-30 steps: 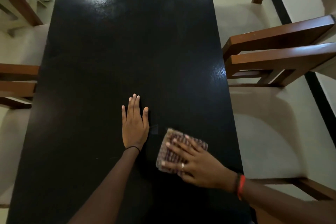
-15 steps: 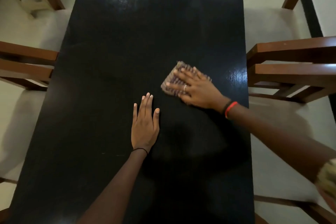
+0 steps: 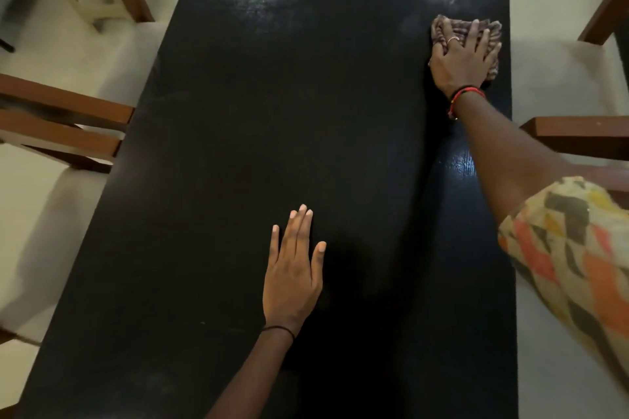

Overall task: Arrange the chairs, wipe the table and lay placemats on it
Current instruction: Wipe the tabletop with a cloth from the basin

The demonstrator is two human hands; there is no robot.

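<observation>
Table [image 3: 306,112]: one; one cloth [image 3: 439,27] pressed under splayed right hand [image 3: 457,61]; left hand [image 3: 292,269] flat, straight-fingered.

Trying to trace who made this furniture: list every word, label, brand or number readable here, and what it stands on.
None: no text can be read anywhere in this view.
The black table, the striped cloth under the right hand, the patterned sleeve and the wooden chairs show no words, labels or numbers.
</observation>
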